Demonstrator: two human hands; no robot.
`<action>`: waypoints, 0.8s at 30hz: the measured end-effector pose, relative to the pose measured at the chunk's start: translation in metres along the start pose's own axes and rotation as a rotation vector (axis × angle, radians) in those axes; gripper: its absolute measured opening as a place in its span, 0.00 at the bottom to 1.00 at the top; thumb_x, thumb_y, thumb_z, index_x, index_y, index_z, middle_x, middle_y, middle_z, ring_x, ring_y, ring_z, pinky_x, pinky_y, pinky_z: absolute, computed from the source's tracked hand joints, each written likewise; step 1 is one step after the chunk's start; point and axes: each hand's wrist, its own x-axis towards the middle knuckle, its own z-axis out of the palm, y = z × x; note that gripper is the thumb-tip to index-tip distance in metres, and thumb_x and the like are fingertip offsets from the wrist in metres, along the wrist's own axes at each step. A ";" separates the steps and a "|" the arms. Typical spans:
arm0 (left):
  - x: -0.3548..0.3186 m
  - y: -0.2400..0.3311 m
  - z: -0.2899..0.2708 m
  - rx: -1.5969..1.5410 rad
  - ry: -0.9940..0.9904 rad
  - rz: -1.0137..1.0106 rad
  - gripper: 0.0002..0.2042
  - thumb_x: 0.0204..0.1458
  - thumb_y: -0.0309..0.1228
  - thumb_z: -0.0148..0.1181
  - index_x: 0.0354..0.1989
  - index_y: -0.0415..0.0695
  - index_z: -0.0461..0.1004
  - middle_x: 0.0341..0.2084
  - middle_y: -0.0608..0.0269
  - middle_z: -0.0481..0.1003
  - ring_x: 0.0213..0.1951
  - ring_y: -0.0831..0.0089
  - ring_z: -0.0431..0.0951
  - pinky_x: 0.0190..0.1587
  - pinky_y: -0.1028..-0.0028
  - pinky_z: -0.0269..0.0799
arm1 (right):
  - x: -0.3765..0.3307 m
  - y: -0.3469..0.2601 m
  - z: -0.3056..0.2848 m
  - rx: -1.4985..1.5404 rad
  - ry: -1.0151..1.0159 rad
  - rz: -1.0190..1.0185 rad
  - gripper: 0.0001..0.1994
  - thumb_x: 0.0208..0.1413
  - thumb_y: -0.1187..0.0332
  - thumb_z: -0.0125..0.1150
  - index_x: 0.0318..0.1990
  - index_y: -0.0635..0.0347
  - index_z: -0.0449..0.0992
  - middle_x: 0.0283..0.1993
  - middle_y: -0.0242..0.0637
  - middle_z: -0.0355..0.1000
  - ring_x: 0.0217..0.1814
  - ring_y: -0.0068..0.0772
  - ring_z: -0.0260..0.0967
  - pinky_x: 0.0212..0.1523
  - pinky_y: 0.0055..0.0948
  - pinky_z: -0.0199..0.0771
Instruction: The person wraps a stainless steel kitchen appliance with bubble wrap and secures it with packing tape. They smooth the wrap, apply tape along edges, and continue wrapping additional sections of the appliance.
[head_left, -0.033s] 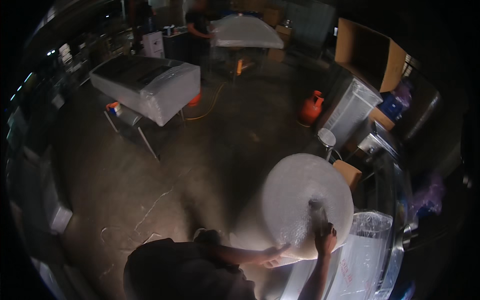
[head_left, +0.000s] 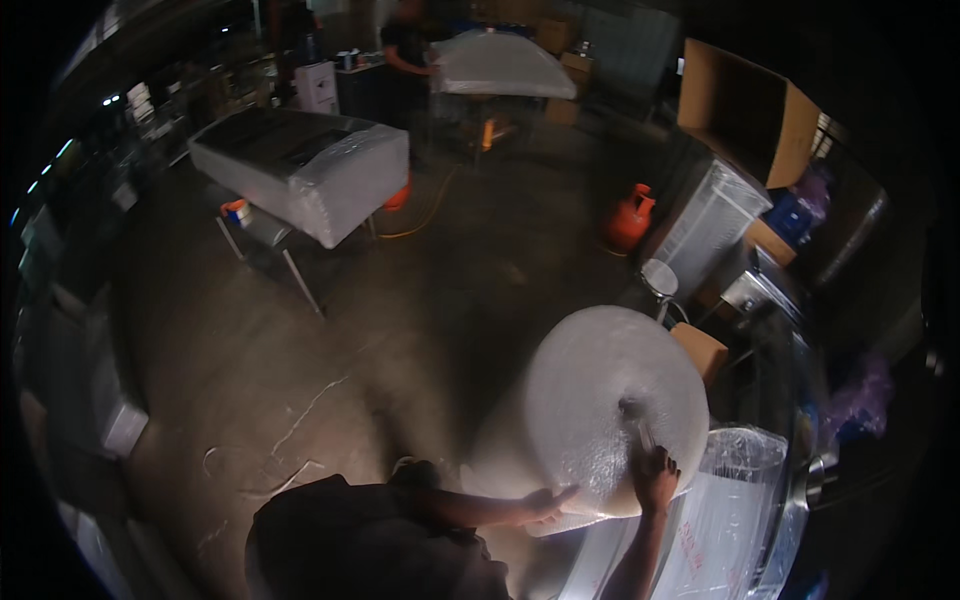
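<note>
The big bubble wrap roll (head_left: 600,400) stands up; left hand (head_left: 545,503) lies open against its bottom edge, right hand (head_left: 655,477) grips its top.

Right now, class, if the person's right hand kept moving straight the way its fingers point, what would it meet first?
The right hand points up onto the flat end of the big white bubble-wrap roll. It seems to touch it already, so the roll comes first, towards its dark core hole; depth is unclear.

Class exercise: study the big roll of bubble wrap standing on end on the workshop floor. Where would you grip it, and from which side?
Probably at the top rim of the roll of bubble wrap, from the near side. It stands upright and is too broad to clasp, and the left hand and right hand already rest on that near edge.
</note>
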 end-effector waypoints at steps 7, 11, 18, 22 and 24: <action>-0.008 -0.017 -0.097 -0.062 0.377 0.169 0.34 0.68 0.61 0.44 0.44 0.38 0.83 0.31 0.53 0.85 0.32 0.67 0.86 0.40 0.67 0.81 | 0.021 -0.021 -0.014 0.586 -0.498 -0.116 0.40 0.47 0.60 0.83 0.64 0.63 0.64 0.45 0.46 0.82 0.44 0.45 0.81 0.44 0.41 0.84; -0.058 -0.030 -0.202 -0.189 1.011 0.346 0.25 0.71 0.50 0.45 0.58 0.42 0.76 0.42 0.55 0.82 0.42 0.64 0.83 0.49 0.61 0.78 | 0.006 -0.106 0.001 1.192 -0.953 -0.036 0.21 0.62 0.70 0.71 0.60 0.67 0.75 0.44 0.35 0.78 0.43 0.26 0.77 0.46 0.27 0.79; -0.086 -0.134 -0.110 0.165 0.954 0.602 0.62 0.43 0.54 0.71 0.76 0.34 0.35 0.74 0.35 0.43 0.75 0.47 0.44 0.76 0.55 0.45 | -0.009 -0.254 0.059 1.713 -0.626 0.109 0.18 0.66 0.70 0.61 0.58 0.73 0.73 0.38 0.33 0.73 0.29 0.21 0.68 0.31 0.32 0.85; -0.041 -0.182 -0.094 0.396 1.025 0.393 0.59 0.47 0.45 0.77 0.77 0.36 0.36 0.69 0.34 0.55 0.70 0.40 0.57 0.71 0.53 0.58 | -0.024 -0.276 0.053 1.390 -0.491 -0.050 0.14 0.65 0.72 0.61 0.54 0.67 0.75 0.35 0.30 0.73 0.26 0.19 0.67 0.28 0.26 0.78; -0.027 -0.199 -0.116 0.349 1.072 0.377 0.37 0.56 0.34 0.67 0.71 0.39 0.57 0.57 0.40 0.68 0.59 0.45 0.71 0.61 0.54 0.69 | -0.030 -0.280 0.051 1.091 -0.309 -0.205 0.12 0.65 0.72 0.62 0.53 0.65 0.75 0.31 0.28 0.72 0.25 0.17 0.66 0.27 0.24 0.73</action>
